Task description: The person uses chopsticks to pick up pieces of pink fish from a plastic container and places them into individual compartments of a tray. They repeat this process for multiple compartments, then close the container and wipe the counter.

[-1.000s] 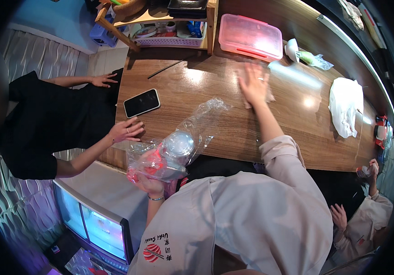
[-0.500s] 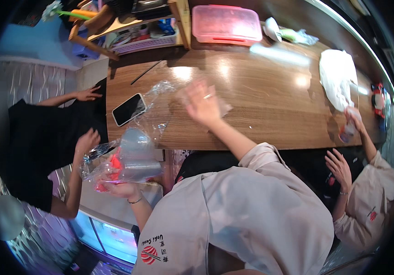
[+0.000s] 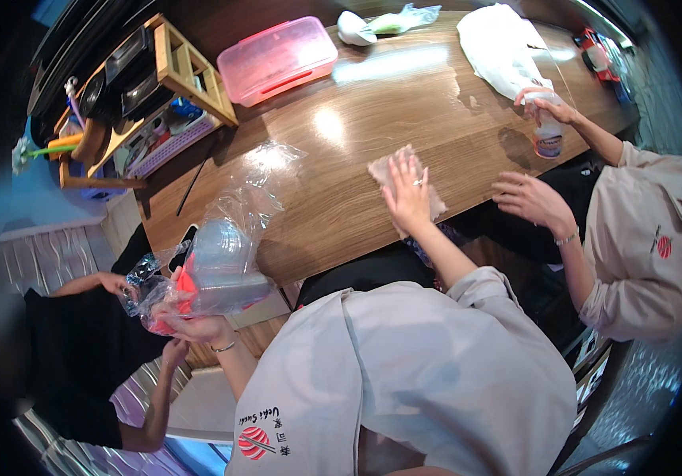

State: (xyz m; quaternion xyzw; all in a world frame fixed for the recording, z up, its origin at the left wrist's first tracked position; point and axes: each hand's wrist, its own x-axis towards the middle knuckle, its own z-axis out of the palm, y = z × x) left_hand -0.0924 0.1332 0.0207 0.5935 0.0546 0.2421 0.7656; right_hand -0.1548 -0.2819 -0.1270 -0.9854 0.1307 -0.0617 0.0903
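Observation:
My left hand (image 3: pixel 198 327) is closed on a crinkled clear plastic bag (image 3: pixel 249 186) at the table's near left corner. Clear round plastic containers (image 3: pixel 230 293) and something bright red (image 3: pixel 187 285) are bunched up with it; what the red thing is, I cannot tell. My right hand (image 3: pixel 408 198), wearing a ring, lies flat with fingers extended on a pale pinkish cloth (image 3: pixel 384 168), which rests on the wooden table (image 3: pixel 317 230) near its front edge.
A person in black at left has a hand (image 3: pixel 119 287) at the bag's edge. At right another person grips a spray bottle (image 3: pixel 547 135) beside a white plastic bag (image 3: pixel 495 47). A pink lidded box (image 3: pixel 277 59), wooden rack (image 3: pixel 198 75) and dark stick (image 3: pixel 192 186) lie farther back.
My right hand and the cloth have moved right and toward the near edge. The view has turned to the right. The black-clothed person's hand has come to the bag, and the phone is now mostly hidden.

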